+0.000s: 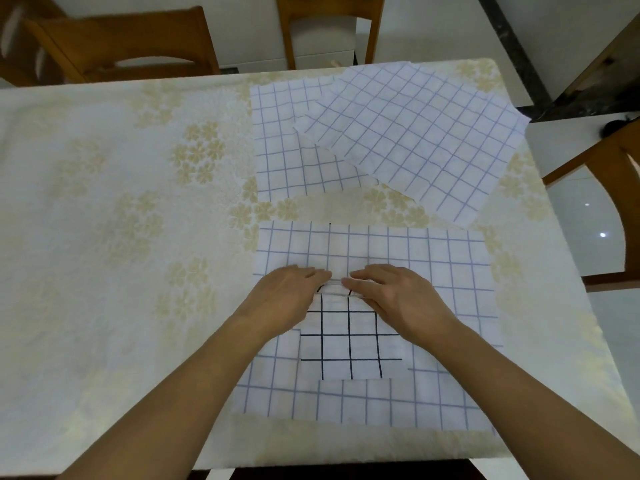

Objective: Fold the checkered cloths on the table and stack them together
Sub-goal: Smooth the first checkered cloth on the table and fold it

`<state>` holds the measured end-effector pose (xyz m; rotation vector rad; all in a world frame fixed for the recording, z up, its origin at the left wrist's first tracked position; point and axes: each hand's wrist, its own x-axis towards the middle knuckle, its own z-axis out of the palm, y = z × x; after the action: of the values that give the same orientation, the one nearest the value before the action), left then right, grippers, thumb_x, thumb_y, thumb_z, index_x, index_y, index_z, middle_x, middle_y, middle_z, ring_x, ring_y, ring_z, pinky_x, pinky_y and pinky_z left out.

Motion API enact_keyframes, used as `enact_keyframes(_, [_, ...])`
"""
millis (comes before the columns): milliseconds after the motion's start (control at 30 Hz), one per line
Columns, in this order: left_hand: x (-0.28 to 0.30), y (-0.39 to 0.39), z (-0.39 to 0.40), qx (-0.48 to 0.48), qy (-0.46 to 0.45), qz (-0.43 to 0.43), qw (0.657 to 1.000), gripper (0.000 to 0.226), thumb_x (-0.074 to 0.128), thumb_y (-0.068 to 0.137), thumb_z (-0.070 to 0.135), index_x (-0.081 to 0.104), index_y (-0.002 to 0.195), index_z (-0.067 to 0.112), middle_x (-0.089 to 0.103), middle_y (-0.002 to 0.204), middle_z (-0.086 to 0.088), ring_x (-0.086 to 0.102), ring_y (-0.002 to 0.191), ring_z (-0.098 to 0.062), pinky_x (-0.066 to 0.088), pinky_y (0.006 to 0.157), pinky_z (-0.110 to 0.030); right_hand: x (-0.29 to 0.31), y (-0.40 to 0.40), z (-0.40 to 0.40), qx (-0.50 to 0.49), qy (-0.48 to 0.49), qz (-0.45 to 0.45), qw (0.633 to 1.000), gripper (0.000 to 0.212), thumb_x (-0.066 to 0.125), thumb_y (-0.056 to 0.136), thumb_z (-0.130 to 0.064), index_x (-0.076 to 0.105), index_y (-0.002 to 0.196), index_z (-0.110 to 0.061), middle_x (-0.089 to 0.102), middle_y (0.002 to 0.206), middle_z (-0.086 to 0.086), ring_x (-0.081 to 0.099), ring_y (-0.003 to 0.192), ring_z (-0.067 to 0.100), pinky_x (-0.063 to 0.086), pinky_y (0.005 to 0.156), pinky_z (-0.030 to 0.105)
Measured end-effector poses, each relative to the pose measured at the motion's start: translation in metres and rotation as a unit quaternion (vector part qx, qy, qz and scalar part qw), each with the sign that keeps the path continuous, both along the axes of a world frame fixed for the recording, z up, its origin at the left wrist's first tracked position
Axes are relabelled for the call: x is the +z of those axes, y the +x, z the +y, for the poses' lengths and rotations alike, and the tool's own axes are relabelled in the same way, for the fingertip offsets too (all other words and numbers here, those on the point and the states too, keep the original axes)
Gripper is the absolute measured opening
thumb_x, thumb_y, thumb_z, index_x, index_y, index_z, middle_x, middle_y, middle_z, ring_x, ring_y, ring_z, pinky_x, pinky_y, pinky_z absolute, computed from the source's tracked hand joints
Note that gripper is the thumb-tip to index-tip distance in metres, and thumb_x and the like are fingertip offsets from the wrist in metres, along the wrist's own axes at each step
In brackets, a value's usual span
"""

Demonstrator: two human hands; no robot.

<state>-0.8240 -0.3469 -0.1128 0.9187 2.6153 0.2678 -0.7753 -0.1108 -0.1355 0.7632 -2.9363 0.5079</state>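
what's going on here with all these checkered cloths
A person is folding cloths at a table covered with a floral tablecloth. Both hands, left hand and right hand, hold the far edge of a small black-checked cloth, which lies on a larger blue-checked cloth spread flat. Two more blue-checked cloths, a tilted one overlapping a straight one, lie unfolded at the far side. Nothing is stacked yet.

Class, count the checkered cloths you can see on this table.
4: two blue-lined cloths overlapping at the far right, one large blue-lined cloth near the person, and a black-lined cloth on top of it under both hands. More may lie hidden beneath.
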Motion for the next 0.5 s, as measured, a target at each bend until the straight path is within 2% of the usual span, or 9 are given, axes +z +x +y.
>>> enact_keyframes(100, [-0.003, 0.026, -0.002, -0.014, 0.014, 0.042, 0.999, 0.072, 0.068, 0.077, -0.011, 0.049, 0.143, 0.010, 0.054, 0.143, -0.013, 0.055, 0.129, -0.031, 0.029, 0.115, -0.036, -0.003, 0.021, 0.002, -0.010, -0.012, 0.007, 1.000, 0.046, 0.073, 0.087, -0.010, 0.064, 0.131, -0.021, 0.068, 0.126, 0.007, 0.065, 0.116, 0.031, 0.056, 0.089, 0.045])
enact_keyframes(200, [-0.005, 0.052, -0.003, -0.010, 0.020, 0.099, 0.995, 0.086, 0.085, 0.049, -0.012, 0.062, 0.130, 0.004, 0.066, 0.129, -0.013, 0.064, 0.117, -0.026, 0.036, 0.105, -0.039, -0.003, 0.046, 0.002, -0.020, -0.018, 0.003, 1.000, 0.051, 0.073, 0.088, -0.011, 0.060, 0.136, -0.022, 0.063, 0.135, 0.005, 0.057, 0.128, 0.030, 0.053, 0.098, 0.046])
enact_keyframes(267, [-0.008, 0.069, -0.003, -0.009, 0.032, 0.116, 0.993, 0.084, 0.083, 0.055, -0.012, 0.058, 0.134, 0.002, 0.061, 0.135, -0.014, 0.060, 0.124, -0.026, 0.039, 0.107, -0.042, -0.007, 0.062, 0.001, -0.018, -0.008, 0.003, 1.000, 0.059, 0.075, 0.085, -0.010, 0.056, 0.140, -0.023, 0.058, 0.141, 0.006, 0.051, 0.134, 0.029, 0.048, 0.105, 0.046])
enact_keyframes(367, [-0.010, 0.092, -0.003, -0.016, 0.041, 0.140, 0.989, 0.074, 0.064, 0.072, -0.011, 0.047, 0.143, 0.000, 0.050, 0.146, -0.016, 0.049, 0.135, -0.028, 0.036, 0.113, -0.045, -0.014, 0.084, 0.000, -0.016, 0.009, -0.001, 1.000, 0.073, 0.080, 0.080, -0.007, 0.050, 0.144, -0.024, 0.053, 0.146, 0.006, 0.045, 0.139, 0.028, 0.039, 0.112, 0.044])
enact_keyframes(433, [-0.014, 0.105, -0.005, -0.013, 0.023, 0.139, 0.990, 0.075, 0.060, 0.074, -0.009, 0.043, 0.146, 0.001, 0.045, 0.150, -0.016, 0.044, 0.139, -0.028, 0.036, 0.114, -0.044, -0.018, 0.096, -0.002, -0.020, 0.007, 0.007, 1.000, 0.065, 0.076, 0.085, -0.007, 0.052, 0.143, -0.023, 0.053, 0.147, 0.007, 0.044, 0.140, 0.028, 0.037, 0.114, 0.042])
enact_keyframes(500, [-0.020, 0.116, -0.006, 0.000, 0.013, 0.117, 0.993, 0.079, 0.069, 0.072, -0.007, 0.041, 0.146, 0.001, 0.042, 0.152, -0.016, 0.042, 0.140, -0.028, 0.037, 0.113, -0.044, -0.021, 0.106, -0.005, -0.021, 0.002, 0.007, 1.000, 0.058, 0.071, 0.089, -0.007, 0.052, 0.142, -0.022, 0.051, 0.148, 0.008, 0.043, 0.141, 0.028, 0.038, 0.114, 0.043])
